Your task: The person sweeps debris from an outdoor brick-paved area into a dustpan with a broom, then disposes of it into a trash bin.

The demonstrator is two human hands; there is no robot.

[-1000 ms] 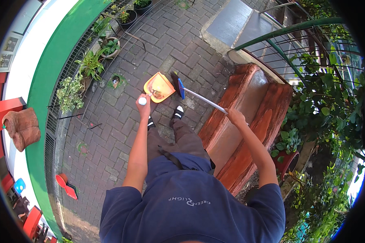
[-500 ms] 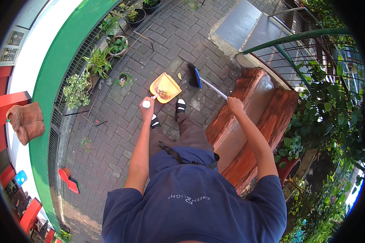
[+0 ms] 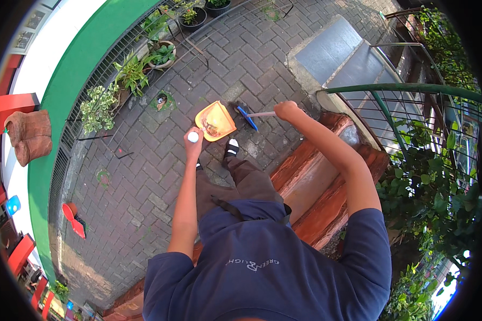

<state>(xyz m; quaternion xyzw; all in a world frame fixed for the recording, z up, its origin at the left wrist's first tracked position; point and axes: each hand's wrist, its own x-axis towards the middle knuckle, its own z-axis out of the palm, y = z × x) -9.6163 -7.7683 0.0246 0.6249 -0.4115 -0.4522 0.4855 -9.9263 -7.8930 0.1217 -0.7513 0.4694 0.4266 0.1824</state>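
My left hand (image 3: 194,140) is closed around the white-ended handle of a yellow dustpan (image 3: 218,115), which rests on the brick paving just ahead of my feet. Some reddish-brown debris lies inside the pan. In my right hand (image 3: 287,110), stretched out to the right, is the pale handle of a broom (image 3: 248,118). Its blue head has dark bristles, and these sit close beside the pan's right edge, over the paving. Whether bristles and pan touch, I cannot tell.
A brown, wood-like bench (image 3: 300,176) stands close on my right. Behind it are a green-railed fence (image 3: 401,87) and leafy plants (image 3: 434,198). Grey steps (image 3: 326,45) rise at the far right. Potted plants (image 3: 163,55) line the metal grate at left; a red object (image 3: 74,219) lies lower left.
The broom head has moved left and slightly down toward the dustpan, its handle now lying more level. My right hand has shifted forward and left. The dustpan has barely moved.
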